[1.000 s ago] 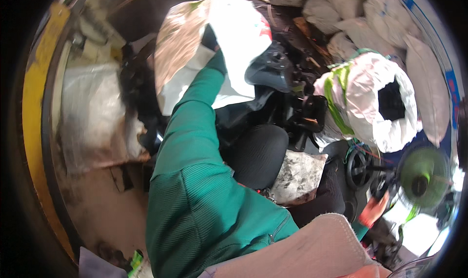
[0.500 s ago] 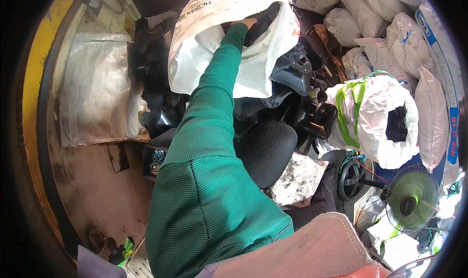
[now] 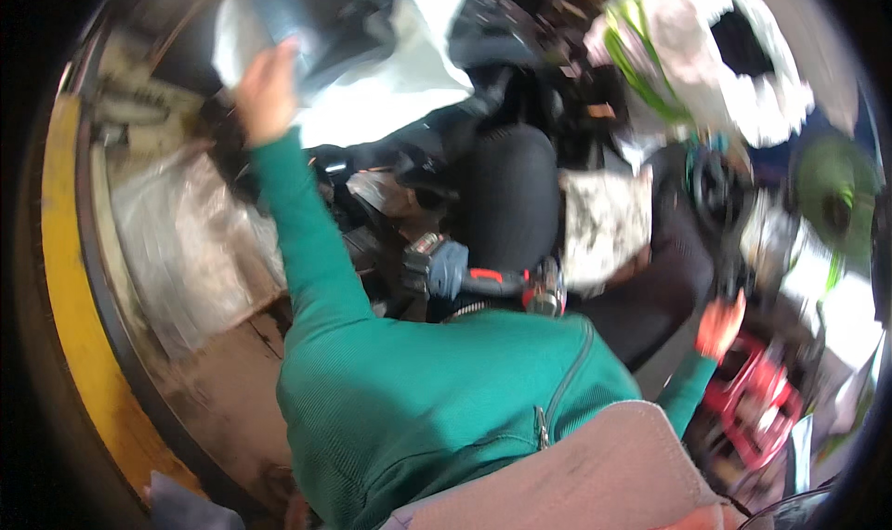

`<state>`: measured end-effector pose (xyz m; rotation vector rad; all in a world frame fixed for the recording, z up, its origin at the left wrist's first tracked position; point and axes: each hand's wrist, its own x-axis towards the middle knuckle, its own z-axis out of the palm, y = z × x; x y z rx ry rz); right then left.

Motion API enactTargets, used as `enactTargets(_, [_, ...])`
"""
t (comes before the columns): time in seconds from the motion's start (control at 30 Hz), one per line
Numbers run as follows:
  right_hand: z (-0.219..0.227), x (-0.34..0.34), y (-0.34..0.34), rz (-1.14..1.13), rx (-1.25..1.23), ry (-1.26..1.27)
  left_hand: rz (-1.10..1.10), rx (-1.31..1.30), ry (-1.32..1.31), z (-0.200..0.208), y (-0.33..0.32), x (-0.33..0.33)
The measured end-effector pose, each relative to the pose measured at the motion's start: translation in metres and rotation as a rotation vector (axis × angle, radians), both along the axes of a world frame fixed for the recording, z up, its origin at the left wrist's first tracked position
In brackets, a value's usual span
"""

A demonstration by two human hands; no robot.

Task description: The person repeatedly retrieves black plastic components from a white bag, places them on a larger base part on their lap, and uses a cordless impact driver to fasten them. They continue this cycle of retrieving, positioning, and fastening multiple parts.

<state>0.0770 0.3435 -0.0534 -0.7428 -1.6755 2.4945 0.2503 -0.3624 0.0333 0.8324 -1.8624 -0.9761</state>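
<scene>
My left hand [image 3: 267,93] is at the left side of the large white sack [image 3: 372,112], its fingers closed by a dark, bluish-grey glossy surface. Motion blur hides exactly what they grip. Low on the right, my right hand [image 3: 720,327] is raised beside a dark object and just above a red openwork plastic item [image 3: 757,400]. Its fingers are smeared, so their hold is unclear. A cordless drill [image 3: 483,279] with a grey-blue battery end and red accents lies across my lap, touched by neither hand.
Black plastic parts [image 3: 502,52] are heaped behind my knee [image 3: 509,196]. At the upper right stands another white sack [image 3: 641,75] with green stripes. A green fan [image 3: 836,196] is at the far right, and a clear plastic sheet [image 3: 186,242] lies at left beside a yellow edge [image 3: 65,251].
My left hand has come out of the sack's mouth to its left side. My right hand has come into view at lower right. The drill on my lap now shows; the view has shifted.
</scene>
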Motion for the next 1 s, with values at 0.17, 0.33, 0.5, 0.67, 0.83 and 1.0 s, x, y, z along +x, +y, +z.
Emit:
enactTargets(0.17, [-0.029,-0.019,-0.046,0.260,-0.179,0.097,-0.411,0.451,0.117,0.000,0.106,0.016])
enactTargets(0.33, [-0.043,-0.020,-0.076,0.189,-0.244,0.124,-1.100,0.468,-0.314,-0.086,0.233,-0.134])
enactTargets(0.5, [-0.064,-0.006,-0.066,0.137,-0.146,0.174,-1.205,0.509,-0.665,-0.226,0.338,-0.219])
enactTargets(0.67, [-0.110,0.013,-0.062,0.200,0.048,0.128,-0.856,-0.200,-0.970,-0.263,0.357,-0.229])
enactTargets(0.83, [-0.116,0.015,-0.104,0.291,0.307,0.411,-0.946,0.102,-0.624,-0.220,0.354,-0.229])
enactTargets(1.0, [-0.120,0.021,-0.118,0.559,0.635,0.514,-1.143,1.097,-0.789,-0.192,0.369,-0.197])
